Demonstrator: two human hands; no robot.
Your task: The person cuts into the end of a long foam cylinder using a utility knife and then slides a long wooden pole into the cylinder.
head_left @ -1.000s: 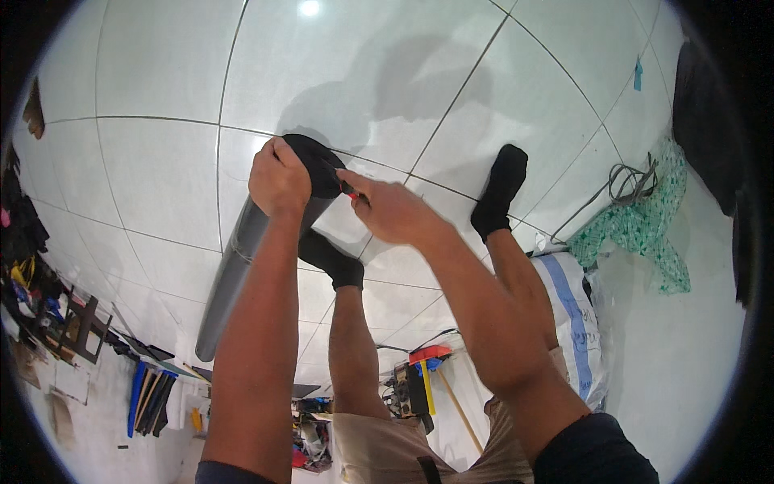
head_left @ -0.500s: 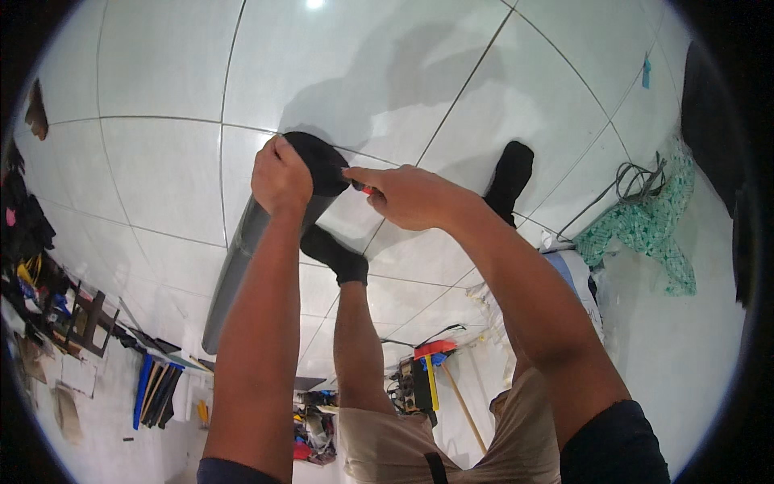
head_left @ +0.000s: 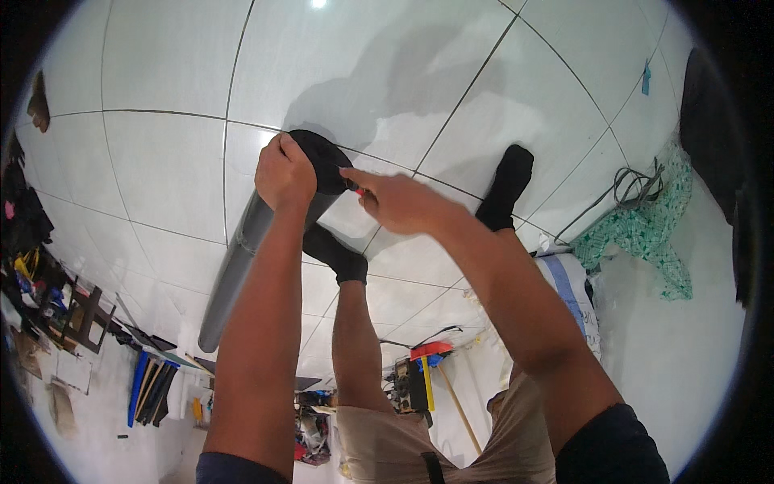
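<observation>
A long grey tube or roll (head_left: 242,250) slants from the left side of the scene up to its round black end (head_left: 321,161). My left hand (head_left: 285,173) is closed over the near-left edge of that end, its fingertips hidden from view. At the opposite side of the black end, my right hand (head_left: 403,200) grips a small tool with a red and black handle (head_left: 359,191). The index finger reaches along the tool toward the black end. Its tip is too dark and small to make out, so its kind is unclear.
White floor tiles (head_left: 161,56) lie under everything. My feet in black socks (head_left: 509,181) rest on either side. A green patterned cloth (head_left: 645,238) with a dark cord lies at right, beside a white and blue sack (head_left: 568,290). Tools and clutter (head_left: 76,310) line the left.
The tube's black end and both hands appear slightly further right. My right hand's grip on the small tool and my left hand's hold on the tube stay the same.
</observation>
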